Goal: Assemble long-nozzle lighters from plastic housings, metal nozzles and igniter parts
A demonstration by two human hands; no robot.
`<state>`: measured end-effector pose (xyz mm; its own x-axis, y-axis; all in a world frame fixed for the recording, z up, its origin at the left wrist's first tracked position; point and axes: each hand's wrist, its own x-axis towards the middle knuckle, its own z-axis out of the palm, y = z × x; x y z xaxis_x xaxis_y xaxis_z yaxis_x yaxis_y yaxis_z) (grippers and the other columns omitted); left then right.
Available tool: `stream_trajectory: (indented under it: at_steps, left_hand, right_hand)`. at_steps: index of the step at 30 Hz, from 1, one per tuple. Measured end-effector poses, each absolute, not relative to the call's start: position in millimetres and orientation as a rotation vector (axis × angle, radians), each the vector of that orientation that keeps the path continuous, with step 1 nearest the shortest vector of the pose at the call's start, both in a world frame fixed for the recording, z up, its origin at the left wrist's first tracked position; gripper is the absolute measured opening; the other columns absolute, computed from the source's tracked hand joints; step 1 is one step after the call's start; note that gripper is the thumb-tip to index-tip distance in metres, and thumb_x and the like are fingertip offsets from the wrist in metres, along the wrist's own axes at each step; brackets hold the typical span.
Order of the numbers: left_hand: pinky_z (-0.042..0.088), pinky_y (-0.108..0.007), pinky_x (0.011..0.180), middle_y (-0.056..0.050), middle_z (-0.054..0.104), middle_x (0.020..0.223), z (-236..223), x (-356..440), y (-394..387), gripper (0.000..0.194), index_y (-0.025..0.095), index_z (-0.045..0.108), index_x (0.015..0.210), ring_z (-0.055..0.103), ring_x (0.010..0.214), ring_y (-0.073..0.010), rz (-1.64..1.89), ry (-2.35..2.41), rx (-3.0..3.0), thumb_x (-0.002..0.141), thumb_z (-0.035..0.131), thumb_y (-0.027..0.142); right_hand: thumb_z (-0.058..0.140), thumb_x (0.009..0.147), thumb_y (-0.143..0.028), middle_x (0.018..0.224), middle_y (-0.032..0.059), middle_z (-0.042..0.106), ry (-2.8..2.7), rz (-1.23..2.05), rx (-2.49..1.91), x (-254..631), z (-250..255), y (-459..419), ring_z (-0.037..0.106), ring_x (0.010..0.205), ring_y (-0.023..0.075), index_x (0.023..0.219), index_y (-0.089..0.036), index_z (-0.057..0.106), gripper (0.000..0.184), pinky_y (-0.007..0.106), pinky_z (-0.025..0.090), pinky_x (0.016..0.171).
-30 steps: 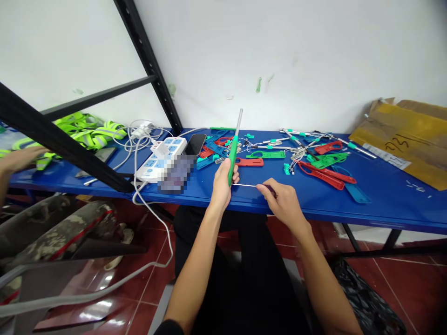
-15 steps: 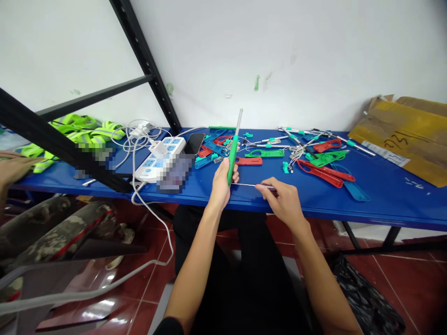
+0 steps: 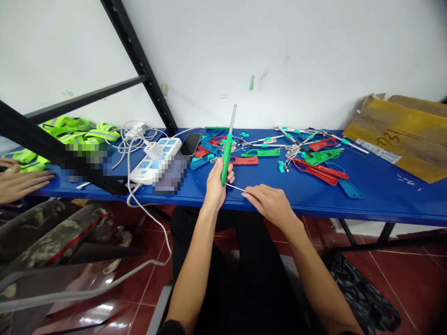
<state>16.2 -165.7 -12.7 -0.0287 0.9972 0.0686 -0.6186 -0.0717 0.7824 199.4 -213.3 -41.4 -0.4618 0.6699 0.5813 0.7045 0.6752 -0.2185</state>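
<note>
in the head view, the person's left hand (image 3: 214, 184) wraps a green long-necked lighter (image 3: 227, 156) right of the power strip (image 3: 150, 166), its tube upward; farther right of the strip, the right hand (image 3: 270, 202) pinches a thin metal rod (image 3: 236, 188) reaching the handle's lower end. the lighter looks light, stiff, perhaps slick; the handle seems the surest hold.

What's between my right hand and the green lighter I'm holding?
In the head view, a thin metal rod runs from your right hand up to the lower end of the green lighter in your left hand.
</note>
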Motion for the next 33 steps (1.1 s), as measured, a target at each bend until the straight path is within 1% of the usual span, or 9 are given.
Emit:
stream_trajectory:
  at_steps: [5, 10, 12, 17, 20, 23, 25, 28, 33]
  left_hand:
    - [0.038, -0.021, 0.055, 0.003, 0.051, 0.076, -15, 15, -169, 0.043, 0.017, 0.064, 0.094, 0.042, 0.06, -0.0086, 1.449, 0.644, 0.85, 0.093, 0.085, 0.055]
    - [0.039, -0.023, 0.057, 0.002, 0.048, 0.078, -9, 14, -176, 0.049, 0.017, 0.071, 0.109, 0.04, 0.062, -0.0102, 1.446, 0.594, 0.919, 0.092, 0.084, 0.06]
    - [0.04, -0.024, 0.059, 0.002, 0.047, 0.079, -4, 13, -184, 0.049, 0.017, 0.073, 0.113, 0.039, 0.063, -0.0112, 1.452, 0.579, 0.937, 0.092, 0.083, 0.061]
    - [0.04, -0.024, 0.059, 0.002, 0.047, 0.08, 7, 15, -220, 0.046, 0.019, 0.072, 0.117, 0.038, 0.064, -0.0117, 1.474, 0.623, 0.874, 0.096, 0.08, 0.059]
    - [0.04, -0.024, 0.059, 0.001, 0.048, 0.083, 3, 21, -243, 0.043, 0.018, 0.071, 0.113, 0.038, 0.065, -0.0113, 1.417, 0.682, 0.795, 0.099, 0.077, 0.058]
    - [0.041, -0.025, 0.06, 0.001, 0.049, 0.084, -7, 26, -257, 0.045, 0.019, 0.071, 0.115, 0.038, 0.066, -0.0112, 1.417, 0.686, 0.766, 0.099, 0.077, 0.061]
    - [0.042, -0.025, 0.061, 0.0, 0.05, 0.084, -14, 26, -261, 0.05, 0.02, 0.072, 0.124, 0.04, 0.067, -0.0119, 1.43, 0.676, 0.793, 0.099, 0.077, 0.062]
    - [0.044, -0.027, 0.064, -0.001, 0.052, 0.086, -21, 24, -263, 0.053, 0.021, 0.071, 0.137, 0.043, 0.07, -0.0138, 1.43, 0.671, 0.888, 0.102, 0.071, 0.062]
    - [0.045, -0.032, 0.07, -0.003, 0.055, 0.084, -29, 16, -273, 0.056, 0.025, 0.072, 0.144, 0.05, 0.076, -0.0179, 1.41, 0.646, 1.058, 0.104, 0.066, 0.064]
  right_hand:
    - [0.046, 0.118, -0.044, 0.077, 0.0036, 0.075, -2.149, 0.465, -1.109, 197, -21, -219, 0.065, 0.067, 0.0165, 0.093, -0.02, 0.077, 0.046, 0.031, 0.039, 0.068]
    - [0.055, 0.106, -0.067, 0.057, -0.0087, 0.035, -1.63, 1.393, -1.155, 192, -5, -223, 0.029, 0.048, 0.0104, 0.086, -0.018, 0.071, 0.055, 0.027, 0.027, 0.049]
    - [0.055, 0.104, -0.07, 0.058, -0.0102, 0.029, -1.541, 1.523, -1.165, 191, -6, -229, 0.023, 0.047, 0.0101, 0.088, -0.018, 0.07, 0.057, 0.027, 0.022, 0.045]
    - [0.056, 0.11, -0.058, 0.078, 0.0045, 0.07, -1.987, 0.648, -1.092, 198, -17, -258, 0.057, 0.064, 0.0163, 0.1, -0.022, 0.079, 0.044, 0.031, 0.043, 0.061]
    - [0.068, 0.107, -0.051, 0.072, 0.0049, 0.071, -2.189, 0.339, -0.987, 207, -24, -271, 0.056, 0.061, 0.0175, 0.099, -0.025, 0.082, 0.031, 0.033, 0.037, 0.057]
    - [0.057, 0.114, -0.036, 0.065, 0.0027, 0.064, -2.26, 0.256, -0.889, 211, -30, -280, 0.051, 0.056, 0.0167, 0.097, -0.023, 0.082, 0.033, 0.034, 0.033, 0.055]
    - [0.051, 0.116, -0.035, 0.065, 0.0013, 0.06, -2.177, 0.48, -0.904, 210, -31, -286, 0.048, 0.057, 0.0153, 0.091, -0.022, 0.08, 0.04, 0.033, 0.033, 0.057]
    - [0.056, 0.113, -0.052, 0.062, -0.0025, 0.049, -1.845, 1.113, -1.058, 204, -31, -297, 0.041, 0.055, 0.0121, 0.084, -0.02, 0.076, 0.048, 0.03, 0.033, 0.055]
    - [0.083, 0.087, -0.072, 0.054, -0.014, 0.026, -0.979, 2.146, -1.061, 194, -30, -307, 0.011, 0.045, 0.0052, 0.083, -0.02, 0.067, 0.054, 0.024, 0.01, 0.041]
